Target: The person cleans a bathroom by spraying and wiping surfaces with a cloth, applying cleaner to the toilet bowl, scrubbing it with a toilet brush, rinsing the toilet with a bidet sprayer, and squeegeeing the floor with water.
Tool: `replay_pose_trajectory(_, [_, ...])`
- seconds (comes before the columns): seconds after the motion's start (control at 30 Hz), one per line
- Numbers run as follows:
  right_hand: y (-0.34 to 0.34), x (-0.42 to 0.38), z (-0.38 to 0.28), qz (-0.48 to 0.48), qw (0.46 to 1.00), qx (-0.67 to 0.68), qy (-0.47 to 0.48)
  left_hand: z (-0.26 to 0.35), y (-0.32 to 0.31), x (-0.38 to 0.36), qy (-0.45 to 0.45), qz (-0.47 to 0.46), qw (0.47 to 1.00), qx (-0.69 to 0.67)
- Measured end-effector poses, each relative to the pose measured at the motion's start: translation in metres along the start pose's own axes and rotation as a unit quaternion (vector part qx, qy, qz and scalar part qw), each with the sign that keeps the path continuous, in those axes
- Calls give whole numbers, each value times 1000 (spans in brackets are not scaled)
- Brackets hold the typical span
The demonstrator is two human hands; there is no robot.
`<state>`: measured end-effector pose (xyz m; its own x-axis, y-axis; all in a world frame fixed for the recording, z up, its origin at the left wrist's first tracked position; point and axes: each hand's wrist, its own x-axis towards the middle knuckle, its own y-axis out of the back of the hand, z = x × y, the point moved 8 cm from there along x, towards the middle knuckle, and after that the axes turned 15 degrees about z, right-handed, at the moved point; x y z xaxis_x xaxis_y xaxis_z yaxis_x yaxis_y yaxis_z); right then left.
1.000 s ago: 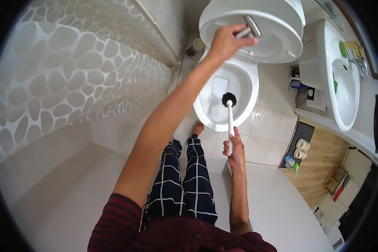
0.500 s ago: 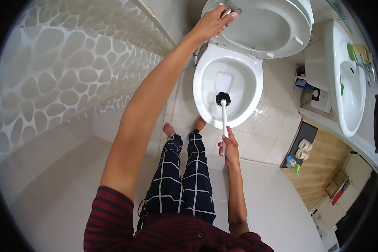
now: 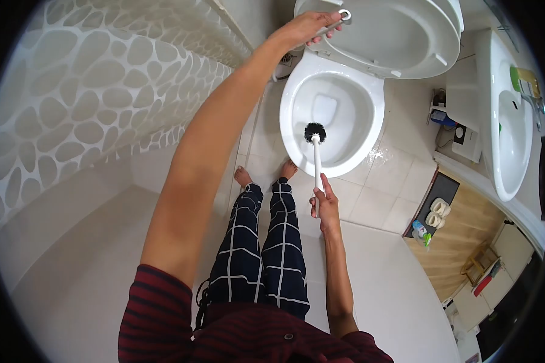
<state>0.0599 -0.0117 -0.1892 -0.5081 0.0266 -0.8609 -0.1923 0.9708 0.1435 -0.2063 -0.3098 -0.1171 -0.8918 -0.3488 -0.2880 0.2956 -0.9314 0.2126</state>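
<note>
Black bristles (image 3: 314,131) crown the toilet brush (image 3: 318,162), whose round head lies over the inside of the white toilet bowl (image 3: 378,121), toward its front left; whether it touches the porcelain, I cannot tell. Its slim white handle crosses the front rim and runs back toward the person, where the right hand (image 3: 327,206) grasps its near end, one finger stretched along it. Past the bowl's rear left corner, the left hand (image 3: 307,28) grips a metallic bidet sprayer (image 3: 339,25), fingers wrapped around its body, its round head standing out in front of the raised toilet seat (image 3: 451,39). Bare feet (image 3: 242,176) stand on pale floor tiles (image 3: 366,199) near the bowl's front left, below dark trousers (image 3: 284,248) checked with white lines and a maroon-and-black striped shirt (image 3: 157,308). Right of the bowl, a bright glint (image 3: 379,154) shows on the tiles. Along the left side hangs a pebble-patterned shower curtain (image 3: 97,75), with a pale bathtub (image 3: 85,242) beneath it. Well to the right are a white washbasin (image 3: 498,157) and its chrome tap (image 3: 540,112). Nearer the person, a dark mat (image 3: 436,187) bears cream slippers (image 3: 440,207), a green-topped bottle (image 3: 422,233) just beside them; beyond stands a wooden stool (image 3: 479,261).
</note>
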Motion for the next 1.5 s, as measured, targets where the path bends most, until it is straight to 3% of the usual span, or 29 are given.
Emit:
replay_pose_trajectory(0.07, [2, 4, 4, 11, 1000, -2, -5, 2, 18, -6, -2, 58, 997, 42])
replay_pose_trajectory(0.17, [7, 11, 10, 37, 999, -2, 1, -8, 29, 4, 23, 127, 991, -33])
replay_pose_trajectory(0.27, [13, 11, 11, 73, 997, 2, 4, -34, 26, -1, 114, 107, 978, -139])
replay_pose_trajectory(0.4, [11, -4, -6, 85, 995, -36, 39, -37, 45, -42, 60, 82, 986, -129])
replay_pose_trajectory(0.47, [1, -20, -31, 70, 993, -53, 77, -50, 52, -56, 61, 58, 987, -133])
replay_pose_trajectory(0.57, [-30, -41, -70, 22, 988, -82, 126, -96, 84, -75, 103, 139, 977, -122])
replay_pose_trajectory(0.67, [-84, -29, -99, -23, 982, -98, 160, -125, 107, -91, 88, 193, 967, -145])
replay_pose_trajectory(0.77, [-138, 7, -115, -20, 985, -61, 158, -140, 118, -94, 68, 237, 957, -154])
replay_pose_trajectory(0.97, [-207, 94, -121, 49, 990, -16, 128, -181, 117, -70, 104, 209, 962, -142])
replay_pose_trajectory(1.03, [-227, 158, -112, 98, 962, -95, 237, -193, 115, -51, 118, 200, 965, -125])
replay_pose_trajectory(1.1, [-247, 196, -128, 146, 933, -169, 282, -202, 110, -38, 128, 189, 966, -124])
replay_pose_trajectory(1.33, [-302, 299, -182, 259, 843, -352, 313, -229, 106, -15, 125, 184, 970, -93])
replay_pose_trajectory(1.43, [-315, 348, -153, 181, 859, -378, 293, -236, 105, -11, 133, 181, 972, -68])
replay_pose_trajectory(1.5, [-320, 345, -116, 195, 862, -356, 303, -239, 107, -12, 122, 170, 977, -45])
